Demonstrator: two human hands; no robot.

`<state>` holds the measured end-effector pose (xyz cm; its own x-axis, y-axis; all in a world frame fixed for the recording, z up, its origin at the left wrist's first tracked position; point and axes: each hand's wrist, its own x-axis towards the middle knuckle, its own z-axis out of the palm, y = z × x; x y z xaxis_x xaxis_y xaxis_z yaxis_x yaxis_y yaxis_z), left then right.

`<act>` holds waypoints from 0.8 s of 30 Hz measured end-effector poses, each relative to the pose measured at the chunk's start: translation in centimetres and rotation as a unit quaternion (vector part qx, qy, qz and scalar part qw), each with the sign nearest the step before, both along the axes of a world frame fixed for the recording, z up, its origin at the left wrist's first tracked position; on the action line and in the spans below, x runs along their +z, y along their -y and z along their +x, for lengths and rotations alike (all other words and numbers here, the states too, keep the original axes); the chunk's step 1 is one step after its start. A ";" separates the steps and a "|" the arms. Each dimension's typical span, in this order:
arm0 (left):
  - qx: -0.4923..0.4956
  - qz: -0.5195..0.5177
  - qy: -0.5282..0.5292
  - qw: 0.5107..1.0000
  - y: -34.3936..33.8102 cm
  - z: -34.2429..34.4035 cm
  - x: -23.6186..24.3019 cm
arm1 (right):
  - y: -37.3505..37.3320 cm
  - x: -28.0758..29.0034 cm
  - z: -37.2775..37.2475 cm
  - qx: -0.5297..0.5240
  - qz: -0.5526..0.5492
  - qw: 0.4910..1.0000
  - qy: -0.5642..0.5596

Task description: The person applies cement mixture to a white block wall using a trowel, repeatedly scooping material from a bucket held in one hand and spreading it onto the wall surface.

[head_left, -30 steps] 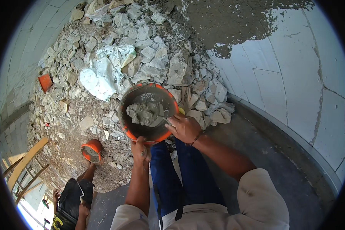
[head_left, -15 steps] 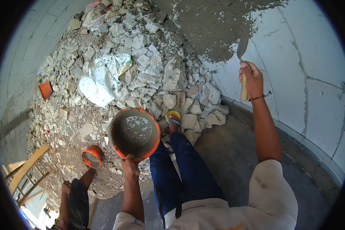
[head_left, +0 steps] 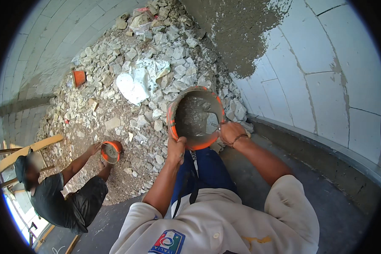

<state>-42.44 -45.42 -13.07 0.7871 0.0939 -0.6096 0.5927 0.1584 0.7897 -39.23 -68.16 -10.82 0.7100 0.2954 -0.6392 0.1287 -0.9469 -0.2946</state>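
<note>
An orange bucket (head_left: 187, 115), coated inside with grey mortar, is held out in front of me above my legs. My left hand (head_left: 176, 150) grips its lower left rim. My right hand (head_left: 229, 133) is closed on a trowel at the bucket's right side; the trowel's blade (head_left: 212, 122) is inside the bucket, and the handle is hidden by my fingers. Wet grey mortar (head_left: 237, 29) coats the upper part of the white block wall (head_left: 326, 97) to my right.
Rubble (head_left: 178, 63) with a white sack (head_left: 131, 84) and an orange container (head_left: 78, 78) fills the middle. At left, a co-worker (head_left: 55, 199) in dark clothes reaches to a small orange bucket (head_left: 111, 152) near wooden planks (head_left: 46, 142). A ledge (head_left: 283, 139) runs along the right wall's foot.
My right hand and trowel have moved from up at the wall back down into the bucket. My left hand has raised the bucket. The co-worker has come further into view.
</note>
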 end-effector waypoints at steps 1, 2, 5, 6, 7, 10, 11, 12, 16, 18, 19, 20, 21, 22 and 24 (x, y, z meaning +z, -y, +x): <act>0.013 -0.064 -0.039 0.997 0.4 0.8 1.5 | 0.8 1.4 -0.7 -0.054 0.034 0.997 0.052; 0.031 -0.062 -0.051 0.996 0.6 1.1 2.7 | 1.2 2.1 -1.1 -0.108 0.068 0.987 0.102; 0.013 -0.052 -0.049 0.997 0.1 0.8 2.1 | 1.4 0.5 -2.0 -0.082 0.090 0.981 0.153; 0.021 -0.043 -0.064 0.997 -0.1 0.9 2.1 | 1.0 0.4 -2.1 -0.082 0.089 0.981 0.152; 0.028 -0.036 -0.078 0.996 -0.1 1.4 1.8 | 0.2 0.2 -1.8 -0.078 0.104 0.975 0.181; 0.081 -0.065 -0.076 0.992 -1.2 0.7 1.0 | -2.0 0.6 -1.3 -0.081 0.165 0.954 0.238; 0.081 -0.064 -0.075 0.992 -2.4 0.1 0.5 | -2.9 1.6 -1.0 -0.089 0.191 0.952 0.224; 0.081 -0.063 -0.072 0.992 -3.7 -0.6 -0.2 | -3.6 2.9 -0.6 -0.106 0.245 0.946 0.182; 0.117 -0.065 -0.080 0.988 -5.9 -1.5 0.0 | -3.3 1.5 1.0 -0.094 0.508 0.856 -0.025; 0.123 -0.054 -0.086 0.987 -7.6 -2.5 -0.8 | -0.7 -0.6 2.9 -0.184 0.548 0.787 -0.218; 0.132 -0.041 -0.097 0.986 -8.1 -2.5 -1.3 | 1.2 -2.3 4.1 -0.263 0.560 0.673 -0.405; 0.129 -0.043 -0.096 0.986 -8.1 -2.0 -1.3 | 4.6 -4.2 5.7 -0.347 0.549 0.615 -0.447; 0.148 -0.042 -0.091 0.984 -7.7 -1.7 -0.7 | 9.3 -6.4 7.7 -0.435 0.468 0.645 -0.420; 0.164 -0.044 -0.088 0.981 -7.2 -1.7 0.0 | 14.5 -7.8 9.9 -0.521 0.350 0.722 -0.292; 0.145 -0.042 -0.097 0.984 -7.9 -1.1 0.1 | 20.9 -5.9 13.6 -0.628 0.268 0.730 0.035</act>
<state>-43.51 -37.50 -12.98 0.6022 0.2402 -0.7613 0.6512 0.4038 0.6426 -25.66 -89.06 -16.68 0.6605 -0.4223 -0.6208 -0.7097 -0.0812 -0.6998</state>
